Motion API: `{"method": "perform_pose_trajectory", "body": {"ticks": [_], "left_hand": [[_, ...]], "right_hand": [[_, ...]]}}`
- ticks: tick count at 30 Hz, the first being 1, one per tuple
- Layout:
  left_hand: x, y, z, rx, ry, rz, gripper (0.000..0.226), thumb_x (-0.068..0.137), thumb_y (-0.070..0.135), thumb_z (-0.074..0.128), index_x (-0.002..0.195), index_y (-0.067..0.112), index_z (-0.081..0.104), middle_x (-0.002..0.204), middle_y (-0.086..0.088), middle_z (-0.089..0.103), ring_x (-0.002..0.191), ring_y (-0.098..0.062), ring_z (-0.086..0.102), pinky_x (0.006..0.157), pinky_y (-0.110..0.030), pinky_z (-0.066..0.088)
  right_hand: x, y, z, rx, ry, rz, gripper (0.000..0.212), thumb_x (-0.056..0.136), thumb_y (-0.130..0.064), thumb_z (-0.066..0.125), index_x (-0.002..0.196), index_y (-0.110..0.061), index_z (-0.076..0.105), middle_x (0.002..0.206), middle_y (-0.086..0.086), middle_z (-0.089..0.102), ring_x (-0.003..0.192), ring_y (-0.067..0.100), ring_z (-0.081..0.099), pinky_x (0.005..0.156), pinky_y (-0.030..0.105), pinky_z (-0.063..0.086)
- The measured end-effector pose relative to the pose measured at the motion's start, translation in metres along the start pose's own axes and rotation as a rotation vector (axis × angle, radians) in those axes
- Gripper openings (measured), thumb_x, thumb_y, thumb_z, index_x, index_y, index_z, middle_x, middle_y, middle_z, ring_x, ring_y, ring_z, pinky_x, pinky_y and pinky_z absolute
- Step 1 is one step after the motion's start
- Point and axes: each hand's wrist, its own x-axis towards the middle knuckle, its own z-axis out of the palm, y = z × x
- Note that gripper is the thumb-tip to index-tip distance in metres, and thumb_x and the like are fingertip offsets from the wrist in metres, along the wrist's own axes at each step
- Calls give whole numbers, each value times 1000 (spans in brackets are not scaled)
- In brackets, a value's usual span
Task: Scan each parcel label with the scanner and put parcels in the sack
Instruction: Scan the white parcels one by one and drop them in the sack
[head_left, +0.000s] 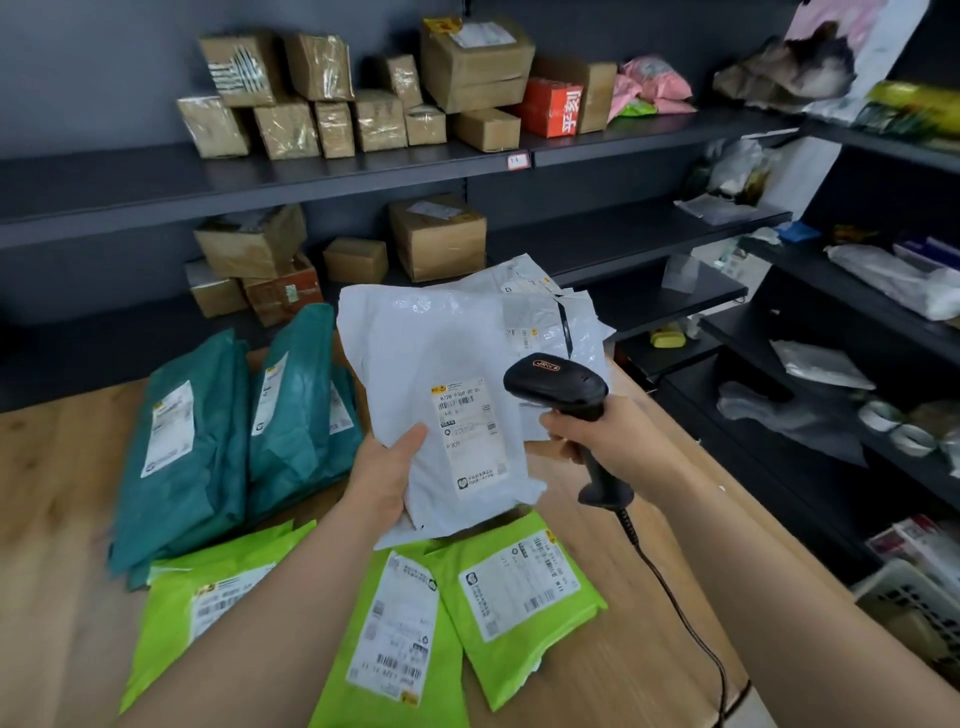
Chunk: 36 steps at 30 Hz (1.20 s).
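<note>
Scanner one, lime parcels three.

Table: free wood left of my left hand.
Green parcels: spread beneath my hands.
Teal parcels: block ahead-left.

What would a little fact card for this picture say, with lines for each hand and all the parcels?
left hand: holds a white parcel, label facing up
right hand: grips a black barcode scanner, head pointing toward the label
wooden table: lime green parcels nearest, teal parcels on the left
shelves: cardboard boxes
sack: not in view
</note>
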Motion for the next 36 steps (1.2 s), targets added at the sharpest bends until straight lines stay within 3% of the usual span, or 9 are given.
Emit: {"method": "perform_pose_trajectory", "body": {"ticks": [3, 9, 12, 24, 31, 36], "left_hand": [[-2, -2, -10, -30, 44, 23, 37, 91, 11, 64, 127, 6, 57, 122, -14, 65, 107, -30, 64, 99, -48, 48], [-6, -3, -25, -77, 75, 32, 38, 93, 13, 61, 130, 13, 54, 119, -8, 65, 107, -28, 63, 98, -48, 48], [-6, -4, -30, -95, 55, 29, 39, 92, 16, 63, 130, 15, 54, 122, -10, 65, 110, -32, 63, 98, -56, 47], [0, 0, -33, -143, 20, 60, 41, 94, 9, 59, 134, 12, 51, 127, -12, 63, 113, -33, 62, 100, -58, 44], [1, 4, -30, -171, 21, 39, 33, 94, 12, 60, 126, 16, 57, 123, -11, 65, 111, -33, 63, 99, -59, 45], [-3, 6, -26, -168, 38, 12, 22, 93, 12, 61, 114, 19, 61, 119, -10, 67, 108, -32, 64, 98, -58, 46]], "right_hand": [[-10, -10, 5, -63, -33, -25, 22, 84, -25, 74, 75, -6, 67, 57, 0, 62, 55, 16, 56, 62, 28, 49], [-26, -23, 10, -106, -89, -26, 18, 84, -25, 73, 73, -12, 66, 61, -3, 66, 52, 13, 57, 64, 30, 52], [-30, -27, 11, -95, -93, -10, 19, 84, -24, 73, 71, -12, 65, 54, -5, 63, 49, 12, 54, 62, 29, 49], [-34, -34, 8, -95, -80, 24, 13, 84, -20, 73, 76, -13, 65, 61, 0, 64, 50, 14, 54, 57, 26, 49], [-33, -36, 9, -96, -83, 39, 15, 84, -20, 73, 74, -11, 64, 63, 3, 63, 49, 14, 52, 53, 23, 49], [-30, -35, 9, -97, -88, 39, 16, 84, -21, 73, 84, -5, 68, 66, 5, 65, 52, 15, 53, 56, 24, 50]]}}
